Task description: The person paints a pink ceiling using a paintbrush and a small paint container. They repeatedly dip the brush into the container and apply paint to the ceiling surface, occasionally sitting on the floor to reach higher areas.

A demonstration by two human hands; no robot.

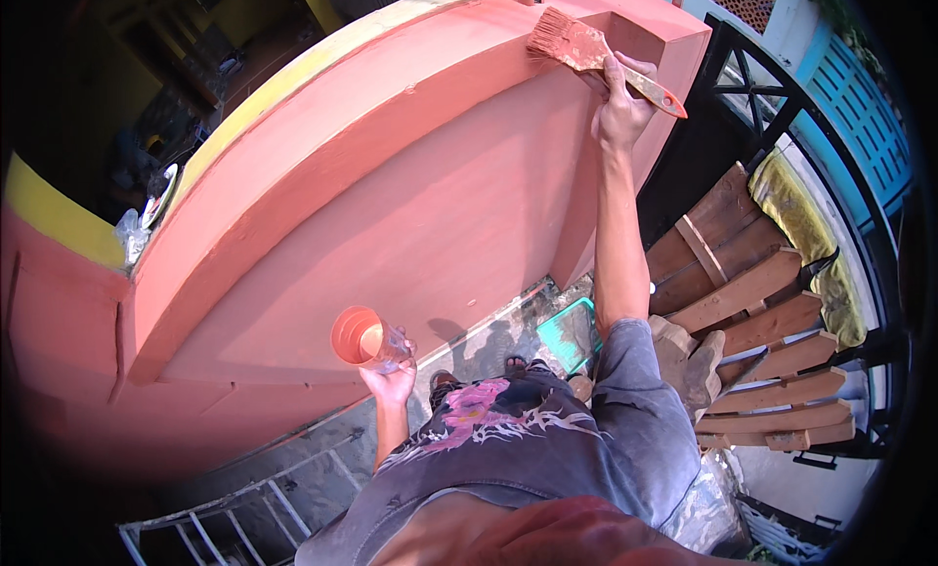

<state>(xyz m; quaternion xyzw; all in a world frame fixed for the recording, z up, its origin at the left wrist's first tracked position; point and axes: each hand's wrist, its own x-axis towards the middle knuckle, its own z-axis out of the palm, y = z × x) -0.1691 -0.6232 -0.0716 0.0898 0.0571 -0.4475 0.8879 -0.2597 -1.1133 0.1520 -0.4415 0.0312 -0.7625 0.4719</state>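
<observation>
My right hand [621, 112] is raised at the far right end of the wall, its fingers closed round the handle of a wide paintbrush [576, 44]. The bristles are coated in salmon-pink paint and point left, at the wall's upper ledge; whether they touch it I cannot tell. Lower and to the left, my left hand [394, 368] grips a clear plastic cup [358, 337] smeared with pink paint, with some paint inside. In front of me stands the salmon-pink wall [391, 224], with a curved raised border and a yellow strip along its top.
A metal ladder [234, 522] lies at the lower left. By my feet is a green tray [569, 335]. Wooden planks [752, 283] and a yellow cloth [806, 244] fill the right side, beside a black metal gate [728, 63]. A plastic bag [131, 236] rests on the wall's left end.
</observation>
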